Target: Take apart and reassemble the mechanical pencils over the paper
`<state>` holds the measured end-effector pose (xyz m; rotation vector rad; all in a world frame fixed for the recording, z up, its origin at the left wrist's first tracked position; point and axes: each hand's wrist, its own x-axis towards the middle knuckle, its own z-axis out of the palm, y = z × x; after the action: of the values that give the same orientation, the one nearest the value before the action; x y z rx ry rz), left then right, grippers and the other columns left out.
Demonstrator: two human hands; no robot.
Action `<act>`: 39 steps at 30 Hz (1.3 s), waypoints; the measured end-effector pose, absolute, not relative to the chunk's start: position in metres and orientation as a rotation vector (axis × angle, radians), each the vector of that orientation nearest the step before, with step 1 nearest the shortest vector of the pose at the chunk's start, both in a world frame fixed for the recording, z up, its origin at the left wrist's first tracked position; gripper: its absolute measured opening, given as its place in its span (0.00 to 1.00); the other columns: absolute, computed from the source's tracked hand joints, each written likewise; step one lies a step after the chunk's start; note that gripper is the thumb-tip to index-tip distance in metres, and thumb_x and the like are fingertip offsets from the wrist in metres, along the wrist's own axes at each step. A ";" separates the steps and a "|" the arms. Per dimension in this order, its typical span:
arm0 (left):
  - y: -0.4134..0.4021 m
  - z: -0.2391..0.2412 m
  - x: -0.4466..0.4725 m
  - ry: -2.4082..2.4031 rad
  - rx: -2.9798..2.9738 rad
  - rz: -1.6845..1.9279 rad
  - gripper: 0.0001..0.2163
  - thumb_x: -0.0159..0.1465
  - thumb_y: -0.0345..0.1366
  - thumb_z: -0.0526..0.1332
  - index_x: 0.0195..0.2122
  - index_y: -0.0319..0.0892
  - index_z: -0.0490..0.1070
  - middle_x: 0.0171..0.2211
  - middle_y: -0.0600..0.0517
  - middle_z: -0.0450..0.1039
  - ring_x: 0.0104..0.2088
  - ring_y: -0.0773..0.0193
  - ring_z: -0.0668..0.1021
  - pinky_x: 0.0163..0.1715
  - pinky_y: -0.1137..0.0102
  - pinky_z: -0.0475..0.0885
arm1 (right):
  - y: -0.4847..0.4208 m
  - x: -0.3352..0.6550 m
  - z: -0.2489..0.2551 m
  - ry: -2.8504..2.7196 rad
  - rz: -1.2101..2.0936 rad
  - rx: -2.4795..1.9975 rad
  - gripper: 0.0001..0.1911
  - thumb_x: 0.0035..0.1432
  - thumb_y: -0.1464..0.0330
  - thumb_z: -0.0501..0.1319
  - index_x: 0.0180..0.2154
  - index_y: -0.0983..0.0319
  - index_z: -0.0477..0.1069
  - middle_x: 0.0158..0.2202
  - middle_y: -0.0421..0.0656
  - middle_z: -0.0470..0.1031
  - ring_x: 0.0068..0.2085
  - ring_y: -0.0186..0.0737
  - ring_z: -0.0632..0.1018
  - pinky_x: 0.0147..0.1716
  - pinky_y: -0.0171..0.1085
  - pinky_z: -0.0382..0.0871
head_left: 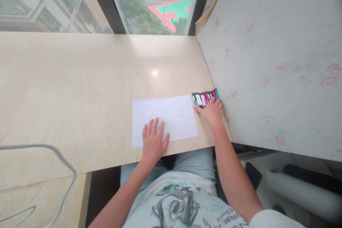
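Observation:
A white sheet of paper [171, 117] lies on the beige marble desk [80, 96] in front of me. My left hand [153, 140] rests flat on the sheet's near left part, fingers stretched out. To the right of the sheet lies a row of several pens [204, 96] in blue, white, pink and green, next to the wall. My right hand [212, 111] lies over the near ends of these pens, fingers curled on them. Whether it grips one pen is hidden.
A floral-patterned wall [267, 60] bounds the desk on the right. A window [152, 3] runs along the far edge. A white cable [61, 160] loops over the desk's near left corner. My lap is under the near edge.

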<state>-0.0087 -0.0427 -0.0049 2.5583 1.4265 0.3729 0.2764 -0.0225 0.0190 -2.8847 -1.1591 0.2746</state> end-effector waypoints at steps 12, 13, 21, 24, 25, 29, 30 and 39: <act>-0.044 -0.009 -0.009 1.430 2.547 0.390 0.23 0.68 0.41 0.56 0.61 0.38 0.67 0.67 0.35 0.60 0.69 0.41 0.59 0.67 0.45 0.52 | -0.014 0.298 0.017 -0.999 0.142 -2.905 0.28 0.54 0.70 0.60 0.55 0.74 0.61 0.51 0.64 0.68 0.52 0.59 0.73 0.48 0.49 0.70; -0.044 -0.009 -0.009 1.430 2.545 0.390 0.23 0.67 0.41 0.56 0.61 0.38 0.67 0.67 0.35 0.60 0.69 0.41 0.59 0.67 0.45 0.52 | -0.013 0.302 0.016 -0.988 0.147 -2.909 0.25 0.55 0.72 0.59 0.54 0.74 0.62 0.50 0.64 0.69 0.50 0.58 0.74 0.47 0.49 0.71; -0.044 -0.007 -0.009 1.410 2.510 0.398 0.23 0.67 0.40 0.56 0.61 0.38 0.67 0.67 0.35 0.59 0.69 0.40 0.58 0.67 0.44 0.51 | -0.007 0.322 0.016 -1.016 0.340 -2.861 0.18 0.57 0.72 0.59 0.49 0.70 0.68 0.42 0.61 0.77 0.43 0.52 0.80 0.43 0.43 0.71; -0.044 -0.009 -0.011 1.405 2.490 0.432 0.22 0.67 0.39 0.56 0.60 0.38 0.67 0.67 0.35 0.60 0.69 0.41 0.59 0.67 0.45 0.51 | -0.010 0.326 0.020 -1.077 0.414 -2.780 0.18 0.55 0.70 0.61 0.48 0.69 0.69 0.42 0.60 0.78 0.42 0.52 0.80 0.40 0.41 0.70; -0.043 -0.010 -0.012 1.398 2.476 0.464 0.21 0.67 0.38 0.56 0.60 0.38 0.67 0.66 0.35 0.60 0.69 0.42 0.59 0.67 0.45 0.51 | -0.011 0.325 0.021 -1.096 0.449 -2.738 0.18 0.55 0.69 0.61 0.48 0.68 0.70 0.41 0.58 0.79 0.41 0.51 0.80 0.39 0.40 0.69; -0.045 -0.007 -0.017 1.327 2.287 0.718 0.17 0.67 0.35 0.57 0.57 0.39 0.69 0.63 0.36 0.65 0.67 0.46 0.62 0.66 0.48 0.55 | -0.022 0.293 0.032 -1.133 0.609 -2.540 0.15 0.54 0.65 0.60 0.44 0.63 0.70 0.37 0.49 0.79 0.36 0.47 0.78 0.33 0.38 0.68; -0.046 -0.004 -0.017 1.296 2.180 0.788 0.16 0.67 0.35 0.57 0.56 0.40 0.69 0.62 0.37 0.66 0.67 0.48 0.64 0.66 0.49 0.57 | -0.026 0.277 0.035 -1.137 0.635 -2.464 0.15 0.53 0.65 0.60 0.43 0.62 0.70 0.35 0.47 0.78 0.36 0.47 0.78 0.33 0.38 0.68; -0.041 0.034 0.003 0.895 0.592 0.866 0.18 0.59 0.45 0.68 0.47 0.42 0.72 0.51 0.42 0.78 0.53 0.50 0.78 0.57 0.54 0.70 | -0.064 0.093 0.053 -1.641 0.837 -1.878 0.18 0.57 0.74 0.55 0.50 0.62 0.67 0.45 0.51 0.75 0.42 0.49 0.79 0.38 0.44 0.75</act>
<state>0.0032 -0.0409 0.0342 0.5921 0.8954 0.8659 0.0934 -0.0644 0.0529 -1.8785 -1.6413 0.8373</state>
